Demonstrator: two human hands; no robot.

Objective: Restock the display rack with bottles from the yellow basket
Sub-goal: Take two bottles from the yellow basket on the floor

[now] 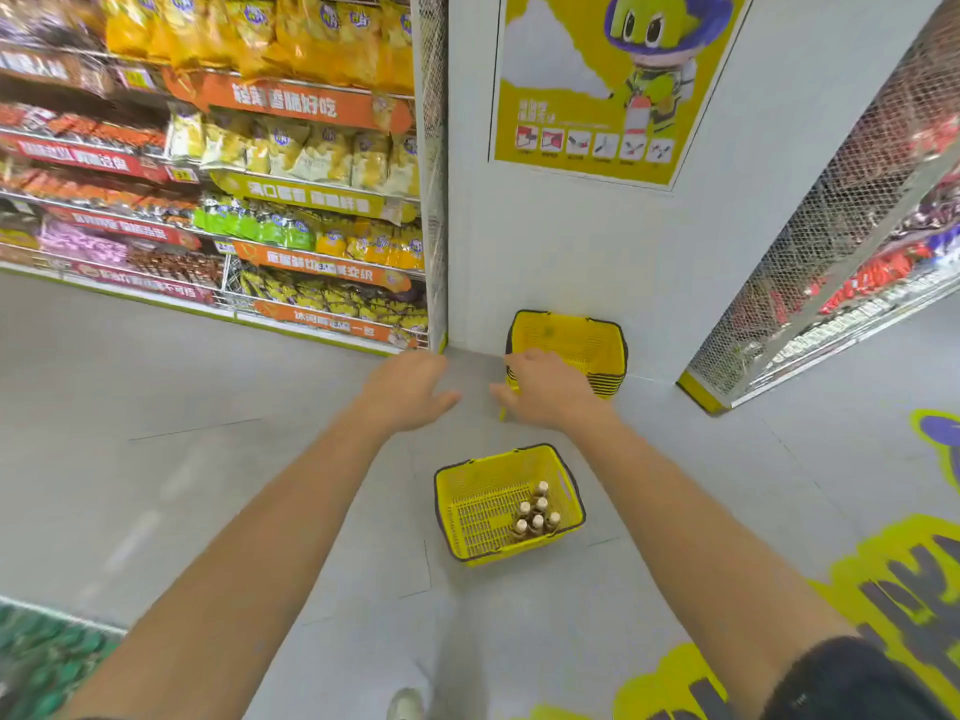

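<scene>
Yellow plastic makes up the basket [470, 483] that sits on the grey floor [208, 459], low and in front of the person. Inside it stand small brown bottles [536, 514] with pale caps, bunched at the right end. I count six, though they are small and close together, so I may be off by one.

Both arms reach out above the basket. The left hand [408, 389] is spread with its fingers loose and holds nothing. The right hand [545, 389] is spread too and also holds nothing. The hands are apart, with a gap of floor showing between them. Neither one touches the basket or a bottle.

Farther off, against the white wall [571, 241], sits a stack of more yellow baskets [582, 348]. The right hand lies in front of it in the view. I cannot tell how many are in the stack.

On the left are shelves [223, 200] full of snack bags. I can see five rows there. No rack for bottles shows clearly.

I think the job is only starting, since no bottle is picked up yet. Next, a hand would need to go down into the basket and close around a bottle.
</scene>
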